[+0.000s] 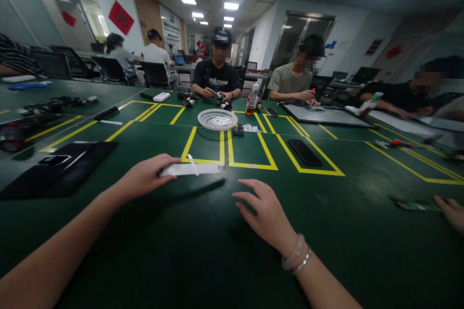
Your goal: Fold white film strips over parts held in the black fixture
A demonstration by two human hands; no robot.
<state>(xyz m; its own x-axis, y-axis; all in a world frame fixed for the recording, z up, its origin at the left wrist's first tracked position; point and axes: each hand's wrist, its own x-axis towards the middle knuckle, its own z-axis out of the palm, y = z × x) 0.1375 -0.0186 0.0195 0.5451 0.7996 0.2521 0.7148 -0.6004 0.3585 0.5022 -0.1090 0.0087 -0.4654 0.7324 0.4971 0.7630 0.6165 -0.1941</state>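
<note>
My left hand pinches the near end of a long, flat white piece, held just above the green table. Across it a narrow white strip curls up; whether the piece is paper or plastic I cannot tell. Its dark shadow falls on the tabletop below. To the right of its far end, my right hand hovers apart from it, fingers spread and holding nothing. Bracelets circle that wrist.
A white plastic basket stands ahead, beside a small dark block. A black phone lies right; a black flat panel lies left. Yellow tape marks the table. Across it a person handles small parts. Another person's hand is far right.
</note>
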